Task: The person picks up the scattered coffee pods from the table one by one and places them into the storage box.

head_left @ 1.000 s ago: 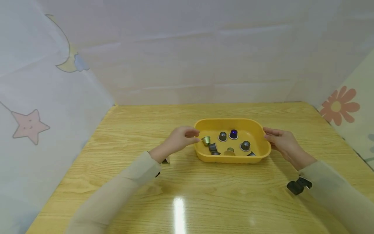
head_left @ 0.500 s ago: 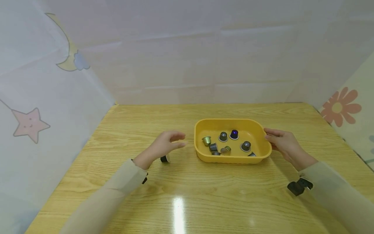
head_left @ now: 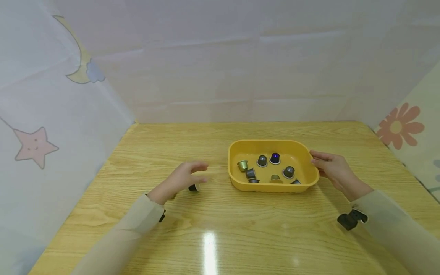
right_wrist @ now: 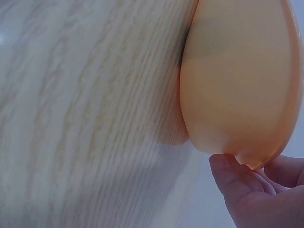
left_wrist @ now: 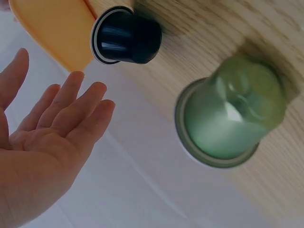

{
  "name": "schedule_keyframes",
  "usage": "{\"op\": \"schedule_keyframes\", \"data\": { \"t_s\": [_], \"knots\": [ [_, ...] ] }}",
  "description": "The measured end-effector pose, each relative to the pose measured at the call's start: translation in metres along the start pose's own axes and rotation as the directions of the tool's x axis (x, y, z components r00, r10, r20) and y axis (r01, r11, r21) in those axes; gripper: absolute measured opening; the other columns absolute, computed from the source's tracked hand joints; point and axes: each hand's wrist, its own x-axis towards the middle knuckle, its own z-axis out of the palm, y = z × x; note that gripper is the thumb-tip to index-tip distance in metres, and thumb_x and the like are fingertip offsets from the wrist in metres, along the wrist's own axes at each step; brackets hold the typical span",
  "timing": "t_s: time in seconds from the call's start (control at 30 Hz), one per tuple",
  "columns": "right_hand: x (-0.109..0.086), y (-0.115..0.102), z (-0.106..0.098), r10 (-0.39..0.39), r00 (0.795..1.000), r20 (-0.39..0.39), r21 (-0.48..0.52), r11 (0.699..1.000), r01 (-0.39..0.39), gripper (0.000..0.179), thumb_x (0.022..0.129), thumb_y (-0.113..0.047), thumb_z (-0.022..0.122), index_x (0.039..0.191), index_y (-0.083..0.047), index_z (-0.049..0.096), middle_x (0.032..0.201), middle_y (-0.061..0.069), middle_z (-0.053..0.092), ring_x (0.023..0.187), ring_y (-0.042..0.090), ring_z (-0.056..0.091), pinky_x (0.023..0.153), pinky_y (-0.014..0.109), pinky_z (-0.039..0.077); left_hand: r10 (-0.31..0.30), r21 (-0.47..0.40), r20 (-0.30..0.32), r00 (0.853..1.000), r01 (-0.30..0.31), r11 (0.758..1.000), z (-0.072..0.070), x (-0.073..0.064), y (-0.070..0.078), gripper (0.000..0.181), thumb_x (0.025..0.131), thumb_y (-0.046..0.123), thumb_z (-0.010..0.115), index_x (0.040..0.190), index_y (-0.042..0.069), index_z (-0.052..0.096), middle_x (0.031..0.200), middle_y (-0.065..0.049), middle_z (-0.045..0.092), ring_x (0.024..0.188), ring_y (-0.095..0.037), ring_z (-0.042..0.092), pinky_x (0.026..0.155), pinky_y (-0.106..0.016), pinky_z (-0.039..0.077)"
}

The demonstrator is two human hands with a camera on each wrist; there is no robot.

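My left hand [head_left: 183,176] hovers over the table left of the yellow tray [head_left: 268,187], fingers and thumb spread, holding nothing. Close by lies a black coffee capsule [left_wrist: 128,37] on its side, partly hidden by the hand in the head view. A light green capsule [left_wrist: 228,114] lies nearer the left wrist; the head view shows only a sliver of it. At the tray's right end my right hand [head_left: 335,168] pinches the rim, with the thumb on the rim and fingers against the outer wall.
Several coffee capsules sit in the tray, among them a purple one [head_left: 275,158], a gold-green one [head_left: 242,165] and a dark grey one [head_left: 288,172]. A printed cloth backdrop [head_left: 233,76] borders the wooden table [head_left: 240,229] behind and at the sides.
My left hand has drawn away from the tray's left rim, leftward and slightly nearer me. One capsule at the tray's near side has rolled about. The right hand has stayed on the rim.
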Motion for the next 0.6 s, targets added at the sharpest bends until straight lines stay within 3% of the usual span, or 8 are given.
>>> {"op": "schedule_keyframes", "data": {
  "t_s": [0.3,0.6],
  "knots": [
    [0.0,-0.001,0.001,0.01,1.0,0.002,0.008,1.0,-0.01,0.055,0.105,-0.018,0.044,0.152,0.001,0.022,0.151,0.03,0.024,0.083,-0.013,0.055,0.08,0.02,0.054,-0.077,-0.015,0.07,0.995,0.079,0.997,-0.002,-0.006,-0.012,0.063,0.092,0.009,0.068,0.147,-0.002,0.039,0.147,-0.018,0.043,0.139,-0.035,0.033,0.11,-0.051,0.033],
    [-0.001,-0.002,0.0,0.008,1.0,0.0,0.004,1.0,-0.008,0.055,0.105,-0.017,0.044,0.151,0.002,0.021,0.151,0.03,0.024,0.083,-0.014,0.054,0.081,0.021,0.054,-0.104,0.019,0.07,0.992,0.103,0.994,-0.003,-0.007,-0.019,0.064,0.089,0.01,0.071,0.145,-0.003,0.041,0.147,-0.02,0.042,0.139,-0.038,0.032,0.111,-0.051,0.031]
  ]
}}
